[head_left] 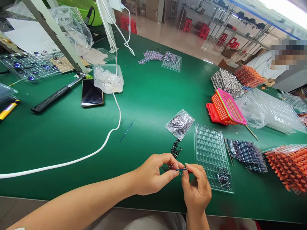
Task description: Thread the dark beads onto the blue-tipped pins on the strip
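Observation:
My left hand [153, 174] is closed, pinching a small bunch of thin dark wire-like parts [171, 168] between thumb and fingers. My right hand [196, 188] pinches the other end of one thin part [181, 169], close to the left hand. Both hover over the green table [148, 105] near its front edge. Just beyond lies a little heap of dark beads [176, 149] and a small clear bag of dark parts [180, 124]. A clear compartment tray [211, 153] lies right of my hands, with some dark parts in its near corner.
A white cable [112, 127] curves across the table. Hammer [55, 95], phone [91, 93] and clear tub [108, 79] sit at back left. Pink baskets [226, 107], stacked trays and orange parts [290, 166] crowd the right. Another person [268, 65] sits at far right.

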Demonstrator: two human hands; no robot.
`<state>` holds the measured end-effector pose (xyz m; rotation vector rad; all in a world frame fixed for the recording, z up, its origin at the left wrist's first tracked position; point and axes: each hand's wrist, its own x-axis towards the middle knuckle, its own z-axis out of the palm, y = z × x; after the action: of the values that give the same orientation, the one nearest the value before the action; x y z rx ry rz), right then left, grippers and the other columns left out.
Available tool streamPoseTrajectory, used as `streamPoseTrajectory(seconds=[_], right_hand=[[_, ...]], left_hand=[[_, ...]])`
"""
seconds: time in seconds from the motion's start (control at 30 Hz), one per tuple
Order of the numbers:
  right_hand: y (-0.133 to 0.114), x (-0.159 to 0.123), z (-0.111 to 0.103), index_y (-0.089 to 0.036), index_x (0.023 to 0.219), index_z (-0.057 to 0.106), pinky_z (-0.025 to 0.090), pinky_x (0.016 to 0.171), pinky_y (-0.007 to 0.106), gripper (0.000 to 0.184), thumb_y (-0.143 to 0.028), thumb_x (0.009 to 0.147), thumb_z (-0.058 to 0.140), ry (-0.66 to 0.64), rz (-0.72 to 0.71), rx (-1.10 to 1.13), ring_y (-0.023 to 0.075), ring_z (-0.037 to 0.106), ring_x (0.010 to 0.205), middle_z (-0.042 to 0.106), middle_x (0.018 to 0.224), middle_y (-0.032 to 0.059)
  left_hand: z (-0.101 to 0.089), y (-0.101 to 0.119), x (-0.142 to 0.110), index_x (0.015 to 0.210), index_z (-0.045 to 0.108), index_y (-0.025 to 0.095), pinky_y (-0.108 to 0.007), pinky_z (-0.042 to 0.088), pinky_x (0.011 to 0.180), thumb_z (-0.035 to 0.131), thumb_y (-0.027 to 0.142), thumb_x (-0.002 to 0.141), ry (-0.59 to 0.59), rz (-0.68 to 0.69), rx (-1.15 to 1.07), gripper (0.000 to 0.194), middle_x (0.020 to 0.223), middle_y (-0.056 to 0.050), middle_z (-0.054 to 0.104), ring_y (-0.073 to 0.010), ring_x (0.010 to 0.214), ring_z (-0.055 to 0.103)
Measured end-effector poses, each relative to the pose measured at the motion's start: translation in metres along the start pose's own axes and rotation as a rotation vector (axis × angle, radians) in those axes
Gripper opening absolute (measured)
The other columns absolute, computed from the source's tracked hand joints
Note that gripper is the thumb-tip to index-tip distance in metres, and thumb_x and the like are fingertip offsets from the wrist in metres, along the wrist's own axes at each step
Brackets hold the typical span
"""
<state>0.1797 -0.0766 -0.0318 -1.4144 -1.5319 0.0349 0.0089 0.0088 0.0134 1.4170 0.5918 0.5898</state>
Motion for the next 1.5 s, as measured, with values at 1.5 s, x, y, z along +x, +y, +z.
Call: streamPoseTrajectory(seconds=[1.5], right_hand=[[0.0, -0.005, -0.001, -0.019, 0.097, 0.061, 0.053, 0.065, 0.025, 0.01, -0.012, 0.09, 0.06, -0.005, 0.172, 0.068, 0.0141, 0.063, 0.077, 0.064, 0.085, 0.0034]], left_hand=[[0.007, -0.017, -0.002, 0.1, 0.056, 0.021, -0.035, 0.053, 0.084, 0.056, 0.004, 0.084, 0.038, 0.493, 0.405, 0.023, 0.113, -0.011, 0.072, -0.0195, 0.094, 0.066]])
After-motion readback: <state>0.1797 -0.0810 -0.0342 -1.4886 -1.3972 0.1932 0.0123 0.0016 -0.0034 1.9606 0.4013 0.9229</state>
